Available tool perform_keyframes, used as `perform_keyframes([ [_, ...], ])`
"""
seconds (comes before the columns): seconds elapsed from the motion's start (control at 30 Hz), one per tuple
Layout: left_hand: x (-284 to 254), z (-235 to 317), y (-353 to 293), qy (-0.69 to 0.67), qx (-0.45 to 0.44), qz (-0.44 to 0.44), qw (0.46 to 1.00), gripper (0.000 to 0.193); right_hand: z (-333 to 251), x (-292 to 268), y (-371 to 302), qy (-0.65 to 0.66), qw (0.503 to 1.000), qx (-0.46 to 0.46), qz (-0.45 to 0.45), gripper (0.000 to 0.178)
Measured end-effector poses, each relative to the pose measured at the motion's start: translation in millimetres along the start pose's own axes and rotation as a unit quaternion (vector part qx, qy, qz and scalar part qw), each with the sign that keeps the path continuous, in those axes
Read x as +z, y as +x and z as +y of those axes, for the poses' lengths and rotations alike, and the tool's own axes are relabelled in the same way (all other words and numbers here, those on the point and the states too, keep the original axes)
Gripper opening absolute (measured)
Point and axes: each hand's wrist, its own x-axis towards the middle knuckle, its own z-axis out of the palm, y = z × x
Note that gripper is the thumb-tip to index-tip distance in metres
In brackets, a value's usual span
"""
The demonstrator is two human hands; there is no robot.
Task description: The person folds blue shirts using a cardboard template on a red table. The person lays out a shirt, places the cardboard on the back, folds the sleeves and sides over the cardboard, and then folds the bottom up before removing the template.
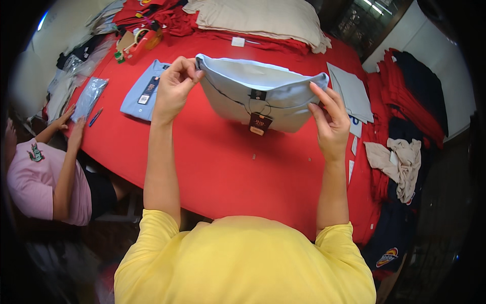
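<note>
A folded light grey-blue shirt hangs between my two hands above the red-covered table. My left hand pinches its upper left corner between thumb and fingers. At the opposite corner, my right hand grips the edge with thumb and fingertips. The top edge sags between them, with the pale inner side showing. A dark hang tag dangles from the front on a thin loop. To the left of my left hand lies a folded blue shirt with a dark tag.
A co-worker in a pink shirt sits at left, hands at a plastic-wrapped garment beside a pen. Behind are a red tape dispenser and beige garments. Grey sheets and red and navy garments lie right.
</note>
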Motion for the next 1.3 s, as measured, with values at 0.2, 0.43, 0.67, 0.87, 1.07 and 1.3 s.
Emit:
perform_keyframes([
  [0.2, 1.5, 41.3, -38.0, 0.080, -0.002, 0.069, 0.994, 0.011, -25.3, 3.1, -4.3, -0.010, 0.999, -0.052, -0.014, 0.042],
  [0.43, -28.1, 106.0, -139.2, 0.113, -0.045, 0.137, 0.983, 0.016, -64.5, 22.3, -49.4, 0.022, 0.986, -0.117, -0.121, 0.045],
  [0.67, -94.2, 162.5, -149.7, 0.312, -0.035, 0.233, 0.920, 0.014, -87.7, 114.6, -26.4, 0.164, 0.961, -0.133, -0.180, 0.045],
  [0.87, -180.6, 189.6, -38.1, 0.416, -0.001, 0.212, 0.884, 0.018, -100.9, 209.0, 45.9, 0.223, 0.964, -0.031, -0.145, 0.045],
  [1.07, -258.2, 85.0, 116.9, 0.511, -0.130, 0.049, 0.849, 0.024, -14.7, 313.6, 110.5, 0.393, 0.895, 0.199, -0.067, 0.040],
  [1.3, -305.0, -165.7, 124.0, 0.545, -0.247, 0.074, 0.798, 0.023, 133.6, 421.2, 69.8, 0.138, 0.924, 0.345, -0.085, 0.041],
])
